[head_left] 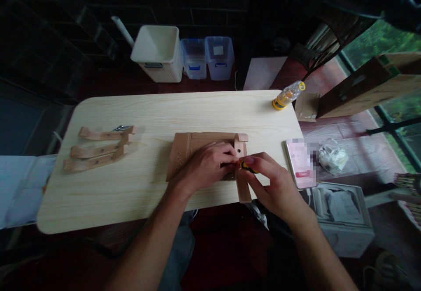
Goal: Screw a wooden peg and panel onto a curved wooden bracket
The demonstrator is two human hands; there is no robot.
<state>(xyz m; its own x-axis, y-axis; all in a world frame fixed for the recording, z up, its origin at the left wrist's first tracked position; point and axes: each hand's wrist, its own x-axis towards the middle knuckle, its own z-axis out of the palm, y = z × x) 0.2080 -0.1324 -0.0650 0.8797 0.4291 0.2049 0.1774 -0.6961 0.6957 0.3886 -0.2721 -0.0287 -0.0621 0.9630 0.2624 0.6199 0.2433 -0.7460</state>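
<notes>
In the middle of the table lies a brown cardboard piece point(182, 146) with small holes at its left end. At its right end is a curved wooden strip point(244, 190) with a dark hole or screw in it, its lower end near the table's front edge. My right hand point(274, 181) is closed around a small screwdriver point(247, 167) with a yellow and black handle, pointed left at the strip. My left hand point(212, 161) rests over the cardboard, its fingertips pinched together beside the screwdriver's tip. What those fingertips hold is hidden.
Several similar wooden strips point(98, 151) lie on the left of the table point(158, 111), with a small metal piece point(122, 128) beside them. A clear bottle-shaped container point(289, 95) with yellow ends stands at the back right. A phone point(300, 163) lies at the right edge.
</notes>
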